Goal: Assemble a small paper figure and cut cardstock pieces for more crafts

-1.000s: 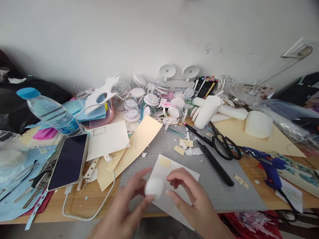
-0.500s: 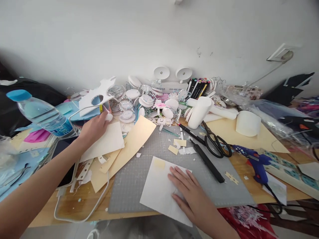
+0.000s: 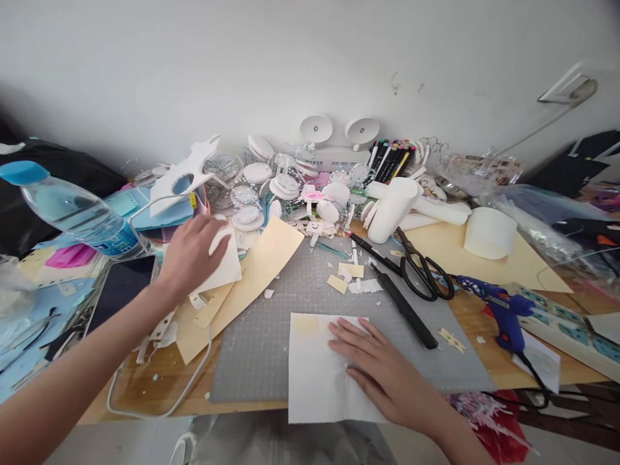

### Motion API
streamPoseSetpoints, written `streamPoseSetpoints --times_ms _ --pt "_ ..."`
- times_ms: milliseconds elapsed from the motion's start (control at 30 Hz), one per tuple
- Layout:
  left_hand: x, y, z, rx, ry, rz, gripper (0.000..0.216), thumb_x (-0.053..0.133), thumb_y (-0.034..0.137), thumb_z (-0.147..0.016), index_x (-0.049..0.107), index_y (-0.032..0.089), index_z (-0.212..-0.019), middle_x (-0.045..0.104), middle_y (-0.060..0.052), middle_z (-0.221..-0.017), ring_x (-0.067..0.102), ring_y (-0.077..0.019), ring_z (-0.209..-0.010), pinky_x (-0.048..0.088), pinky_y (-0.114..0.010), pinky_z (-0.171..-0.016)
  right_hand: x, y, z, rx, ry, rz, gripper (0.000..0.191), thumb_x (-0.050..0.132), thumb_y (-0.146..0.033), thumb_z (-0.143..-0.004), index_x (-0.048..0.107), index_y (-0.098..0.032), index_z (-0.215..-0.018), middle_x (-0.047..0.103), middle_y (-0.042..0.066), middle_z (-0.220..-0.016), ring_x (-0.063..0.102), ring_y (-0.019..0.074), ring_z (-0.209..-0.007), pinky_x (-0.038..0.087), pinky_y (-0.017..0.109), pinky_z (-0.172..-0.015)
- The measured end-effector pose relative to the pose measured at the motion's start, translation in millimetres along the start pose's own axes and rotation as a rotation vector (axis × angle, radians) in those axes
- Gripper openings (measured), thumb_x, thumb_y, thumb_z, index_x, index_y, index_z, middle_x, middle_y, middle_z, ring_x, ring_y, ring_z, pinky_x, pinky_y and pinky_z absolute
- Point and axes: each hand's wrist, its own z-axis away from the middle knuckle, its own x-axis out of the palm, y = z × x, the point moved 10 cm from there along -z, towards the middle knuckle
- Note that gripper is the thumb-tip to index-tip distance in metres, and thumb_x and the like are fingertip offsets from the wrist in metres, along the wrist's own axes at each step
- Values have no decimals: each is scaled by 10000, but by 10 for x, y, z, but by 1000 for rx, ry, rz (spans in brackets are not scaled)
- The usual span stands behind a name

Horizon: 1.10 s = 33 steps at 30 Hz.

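Observation:
My left hand (image 3: 196, 252) hovers over a white card (image 3: 227, 268) on the left of the table, fingers bent and thumb apart. White shows between thumb and fingers, most likely the card beneath. My right hand (image 3: 365, 358) lies flat, fingers spread, on a square white sheet (image 3: 314, 381) at the front of the grey cutting mat (image 3: 252, 349). A pale yellow patch (image 3: 306, 324) is at the sheet's upper left corner. Close to the left hand lie a long cream card strip (image 3: 261, 265) and a white cut-out shape (image 3: 186, 174).
Right of the sheet are a black pen-like tool (image 3: 407, 313), scissors (image 3: 421, 268), a blue glue gun (image 3: 504, 310) and a power strip (image 3: 571, 329). A water bottle (image 3: 72, 210) and a phone (image 3: 121, 290) stand left. White discs (image 3: 285, 186) and markers (image 3: 390, 161) crowd the back.
My left hand has drawn back toward me and right, from beside the white cut-out to over the card. The white sheet has turned straighter under my right hand and shifted slightly right.

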Motion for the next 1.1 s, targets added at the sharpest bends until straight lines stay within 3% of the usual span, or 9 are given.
streamPoseSetpoints --times_ms 67,167,233,300,400,500,767,1100 --pt "15 422 374 80 -8 68 342 469 374 -961 636 129 -1131 660 -83 -1110 612 -280 -1167 498 -467 -999 -52 -14 -6 -17 19 1 443 437 -199 -982 462 -268 -1419 403 46 -1547 289 234 -1467 239 564 -1195" --pt "199 1181 1018 263 -137 211 311 544 267 -918 617 211 -1215 674 -81 -1190 648 -247 -1094 554 -368 -922 -250 -60 -89 -52 135 7 384 486 -181 -948 555 -242 -1321 505 77 -1467 412 253 -1388 322 534 -1152" --pt "376 1575 1345 348 -222 240 396 521 231 -922 559 164 -1310 641 -122 -1289 620 -271 -1151 530 -401 -952 -401 -97 -209 -70 218 10 346 488 -153 -934 594 -224 -1255 589 97 -1352 519 248 -1265 418 483 -1066" --pt "581 1776 1519 361 -298 220 485 513 248 -928 482 102 -1389 567 -152 -1399 543 -292 -1269 473 -430 -1031 -489 -134 -381 -94 255 14 323 463 -129 -934 610 -219 -1207 642 94 -1208 577 234 -1127 472 444 -964" --pt "752 1808 1558 328 -303 171 553 497 321 -953 418 61 -1436 520 -155 -1449 485 -288 -1332 407 -447 -1089 -525 -174 -637 -169 307 -29 263 435 -111 -936 627 -203 -1091 650 83 -1023 593 212 -953 489 407 -850" --pt "760 1752 1526 318 -261 152 499 464 330 -975 474 74 -1402 564 -126 -1414 506 -264 -1312 378 -428 -1099 -458 -101 -788 -195 356 -136 216 438 -96 -935 618 -183 -1019 626 75 -925 572 196 -871 489 381 -784" --pt "702 1741 1489 311 -193 185 391 468 245 -960 602 68 -1282 650 -124 -1306 544 -265 -1250 351 -397 -1081 -310 144 -833 -71 323 -324 180 486 -76 -922 606 -182 -1005 606 49 -907 560 166 -870 483 343 -793" --pt "779 1656 1483 219 -198 241 429 546 289 -922 615 61 -1279 651 -120 -1312 503 -221 -1288 170 -359 -1212 -245 151 -858 -32 211 -278 128 541 -79 -892 610 -163 -958 607 45 -899 530 168 -854 443 356 -810"
